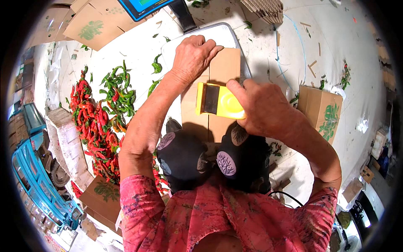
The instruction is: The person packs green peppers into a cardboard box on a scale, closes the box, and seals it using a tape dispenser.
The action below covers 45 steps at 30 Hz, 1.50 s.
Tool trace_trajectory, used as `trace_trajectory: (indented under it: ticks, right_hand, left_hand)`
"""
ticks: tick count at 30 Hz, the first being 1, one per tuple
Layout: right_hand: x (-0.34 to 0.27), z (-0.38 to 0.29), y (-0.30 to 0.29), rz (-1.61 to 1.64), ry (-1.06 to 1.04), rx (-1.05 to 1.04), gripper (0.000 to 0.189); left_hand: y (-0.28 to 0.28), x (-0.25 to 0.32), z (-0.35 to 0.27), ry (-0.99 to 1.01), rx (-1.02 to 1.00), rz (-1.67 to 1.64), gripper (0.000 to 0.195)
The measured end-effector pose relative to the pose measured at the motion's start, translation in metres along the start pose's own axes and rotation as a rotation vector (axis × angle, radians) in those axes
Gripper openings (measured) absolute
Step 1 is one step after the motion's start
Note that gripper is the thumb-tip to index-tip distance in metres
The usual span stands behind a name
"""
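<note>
A closed cardboard box (224, 64) with a seam down its middle lies before my knees, on or against the silver platform of a scale (217, 31). At the box's far edge, my left hand (196, 55) has its fingers curled over the cardboard; the fingertips are partly hidden. My right hand (263, 105) grips a yellow tape dispenser (225, 102), held over the seam in the middle of the box. The dispenser's dark section faces left, and its underside cannot be seen.
Red chili peppers (94, 135) and green peppers (118, 91) lie heaped on the floor at left. A printed carton (321, 110) stands at right; flattened cartons (94, 23) lie far left. The scale's blue display (141, 8) rises ahead. A blue three-wheeled cart (41, 186) stands far left.
</note>
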State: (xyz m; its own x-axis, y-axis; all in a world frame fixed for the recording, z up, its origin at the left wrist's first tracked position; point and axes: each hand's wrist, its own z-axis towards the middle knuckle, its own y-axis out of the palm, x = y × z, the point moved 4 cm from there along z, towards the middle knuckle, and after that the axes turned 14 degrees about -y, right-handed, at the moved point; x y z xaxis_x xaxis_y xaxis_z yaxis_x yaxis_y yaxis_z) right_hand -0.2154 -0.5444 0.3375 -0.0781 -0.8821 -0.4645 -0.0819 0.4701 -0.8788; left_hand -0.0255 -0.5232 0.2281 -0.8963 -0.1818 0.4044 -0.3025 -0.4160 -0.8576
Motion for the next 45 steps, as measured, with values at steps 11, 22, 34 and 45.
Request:
trace_trajectory:
  ticks: [11, 22, 34, 45]
  right_hand:
    - [0.023, -0.023, 0.015, 0.026, 0.082, -0.110, 0.058]
    - [0.094, -0.115, 0.066, 0.118, 0.088, 0.133, 0.059]
    - [0.102, -0.076, 0.138, 0.187, 0.075, 0.203, 0.059]
    - [0.027, -0.010, 0.045, 0.030, 0.241, -0.190, 0.054]
  left_hand:
    - [0.000, 0.012, 0.004, 0.032, 0.021, -0.014, 0.027]
    - [0.003, 0.010, 0.004, 0.034, -0.013, -0.052, 0.027]
    - [0.111, -0.097, -0.208, -1.708, -0.564, -1.574, 0.039]
    - [0.119, -0.116, -0.190, -1.469, -0.578, -1.635, 0.054]
